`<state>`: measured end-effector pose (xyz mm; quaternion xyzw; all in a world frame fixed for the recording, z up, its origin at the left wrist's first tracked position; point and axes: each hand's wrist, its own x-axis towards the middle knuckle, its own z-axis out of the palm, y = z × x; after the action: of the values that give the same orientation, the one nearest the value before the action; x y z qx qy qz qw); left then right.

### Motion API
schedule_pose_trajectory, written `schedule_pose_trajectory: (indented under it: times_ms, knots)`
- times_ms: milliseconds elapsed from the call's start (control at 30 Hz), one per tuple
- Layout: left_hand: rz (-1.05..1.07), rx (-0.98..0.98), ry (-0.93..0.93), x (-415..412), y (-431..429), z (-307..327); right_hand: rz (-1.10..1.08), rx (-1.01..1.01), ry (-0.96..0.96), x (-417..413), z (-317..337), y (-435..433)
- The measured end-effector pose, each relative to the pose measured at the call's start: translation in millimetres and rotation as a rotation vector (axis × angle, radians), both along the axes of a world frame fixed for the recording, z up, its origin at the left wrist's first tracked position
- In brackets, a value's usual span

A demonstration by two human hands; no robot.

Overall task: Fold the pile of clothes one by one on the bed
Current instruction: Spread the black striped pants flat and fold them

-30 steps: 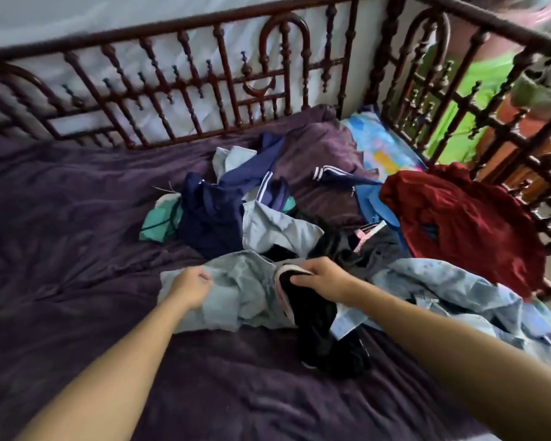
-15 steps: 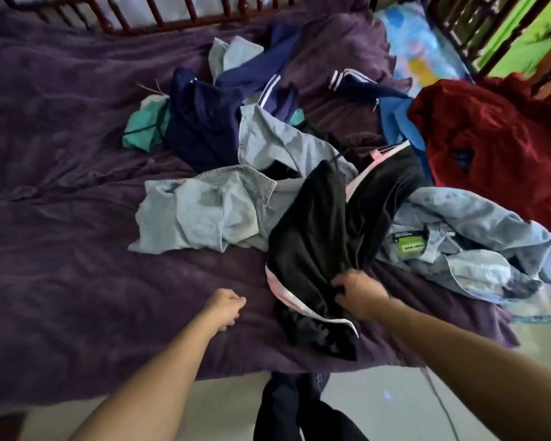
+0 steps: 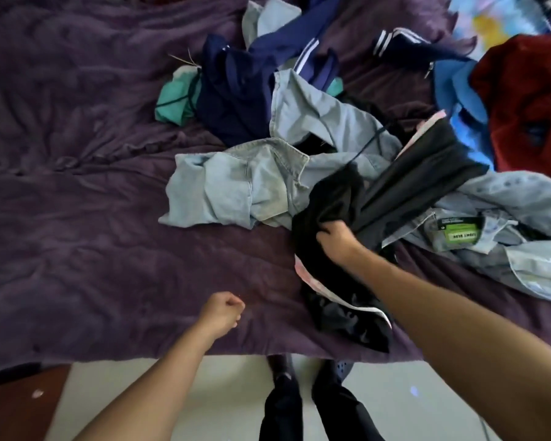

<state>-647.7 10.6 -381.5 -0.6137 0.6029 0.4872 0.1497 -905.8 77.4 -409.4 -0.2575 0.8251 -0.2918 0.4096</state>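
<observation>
A black garment with pink-and-white trim (image 3: 341,300) lies stretched from the clothes pile down to the bed's near edge. My right hand (image 3: 337,238) grips a bunch of its cloth near the middle. My left hand (image 3: 223,315) is a closed fist with nothing in it, hovering over the bare purple bedspread (image 3: 77,218) to the garment's left. Behind the black garment lie light blue jeans (image 3: 236,186), a pale blue shirt (image 3: 318,116), dark navy clothes (image 3: 233,93) and a teal piece (image 3: 175,100).
A red garment (image 3: 522,100) and a bright blue one (image 3: 458,90) lie at the far right. Another light denim piece with a green label (image 3: 458,232) spreads along the right. The bed's near edge meets pale floor, where my dark-trousered legs (image 3: 309,405) stand.
My right hand has dragged the black garment out of the pile toward the near edge, then regripped it higher up. My left hand let go of the jeans and drew back. The view tilted down.
</observation>
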Motion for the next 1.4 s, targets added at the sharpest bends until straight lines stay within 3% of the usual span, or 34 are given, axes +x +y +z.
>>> schedule_pose_trajectory:
  times_ms: [200, 400, 733, 833, 900, 1133, 1233, 1400]
  knots:
    - [0.150, -0.007, 0.038, 42.3, -46.9, 28.9, 0.276, 0.016, -0.316, 106.1, 66.1, 20.2]
    - [0.236, -0.060, 0.069, 120.8, -103.4, 49.5, 0.194, -0.060, -0.451, 196.0, 103.6, -47.4]
    - [0.279, -0.113, 0.071, 320.7, -229.3, 61.7, 0.151, -0.294, -0.602, 370.7, 149.8, -221.7]
    - [0.290, -0.143, 0.024, 348.5, -254.5, 52.4, 0.095, -0.269, -0.399, 382.1, 124.9, -248.5]
    - [0.253, -0.146, 0.021, 351.9, -264.5, 42.8, 0.168, -0.206, -0.185, 374.9, 93.1, -257.3]
    - [-0.033, -0.254, -0.095, 329.9, -280.8, -3.2, 0.517, 0.308, 0.369, 317.2, 10.9, -257.2]
    - [-0.163, -0.338, -0.170, 309.2, -298.3, -29.0, 0.559, 0.330, 0.673, 284.6, -12.2, -274.9]
    - [-0.223, -0.300, -0.281, 266.4, -313.5, -82.4, 0.628, 0.343, 0.904, 225.5, -61.3, -320.0]
